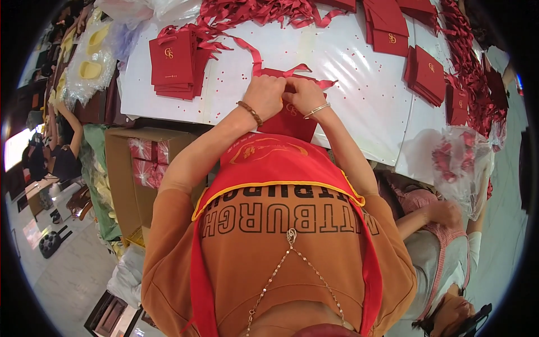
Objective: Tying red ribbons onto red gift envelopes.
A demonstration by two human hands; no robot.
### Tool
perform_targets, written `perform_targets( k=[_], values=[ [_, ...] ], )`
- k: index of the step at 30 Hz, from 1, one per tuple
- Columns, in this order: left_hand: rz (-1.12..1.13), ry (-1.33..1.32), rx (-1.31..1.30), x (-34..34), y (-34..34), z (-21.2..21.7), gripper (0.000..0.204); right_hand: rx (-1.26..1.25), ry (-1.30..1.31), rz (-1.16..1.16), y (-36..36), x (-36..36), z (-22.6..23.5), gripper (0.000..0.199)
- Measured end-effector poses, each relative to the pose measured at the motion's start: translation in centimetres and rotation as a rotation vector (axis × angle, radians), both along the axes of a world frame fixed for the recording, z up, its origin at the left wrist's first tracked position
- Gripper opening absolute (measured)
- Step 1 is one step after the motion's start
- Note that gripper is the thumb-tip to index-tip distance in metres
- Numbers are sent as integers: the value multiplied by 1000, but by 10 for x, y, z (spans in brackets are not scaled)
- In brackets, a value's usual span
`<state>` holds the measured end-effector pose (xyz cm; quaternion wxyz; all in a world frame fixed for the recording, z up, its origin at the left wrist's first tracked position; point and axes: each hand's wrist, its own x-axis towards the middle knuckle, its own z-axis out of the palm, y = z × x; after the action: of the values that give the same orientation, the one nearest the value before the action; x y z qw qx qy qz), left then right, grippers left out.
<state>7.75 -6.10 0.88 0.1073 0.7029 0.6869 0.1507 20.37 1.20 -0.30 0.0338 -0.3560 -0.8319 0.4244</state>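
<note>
A flat red paper bag [289, 124] with gold print lies at the near edge of the white table, directly in front of my body. Both my hands meet over its upper part. My left hand [266, 94], below a beaded wooden bracelet, is closed in a pinch on a red ribbon [257, 60] at the bag's top. Close beside it, my right hand [307, 98], with a silver bangle, pinches at the same ribbon. Loose ribbon ends stick out beyond my fingers. My fingertips are partly hidden behind the knuckles.
Stacks of red bags lie at the left [173, 63] and right [425, 76] of the white table [342, 84]. Tangled red ribbons [269, 10] heap at the back. An open cardboard box [124, 168] with pink wrapped packs stands left. A co-worker's hand [443, 213] is at the right.
</note>
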Motion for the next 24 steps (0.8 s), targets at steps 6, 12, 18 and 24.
perform_targets(
  k=[6, 12, 18, 24],
  values=[
    [201, -449, -87, -5, 4, 2, 13, -142, 102, -73, 0, 2, -2, 24],
    [123, -172, -198, -17, 6, 17, 19, 191, 88, -22, -9, 12, -6, 22],
    [-40, -95, -529, -40, 29, 10, 22, 534, 232, -5, -25, 16, 3, 19],
    [-364, -629, -809, -59, 53, 5, 21, 537, 274, 36, -27, 18, 7, 18]
  ],
)
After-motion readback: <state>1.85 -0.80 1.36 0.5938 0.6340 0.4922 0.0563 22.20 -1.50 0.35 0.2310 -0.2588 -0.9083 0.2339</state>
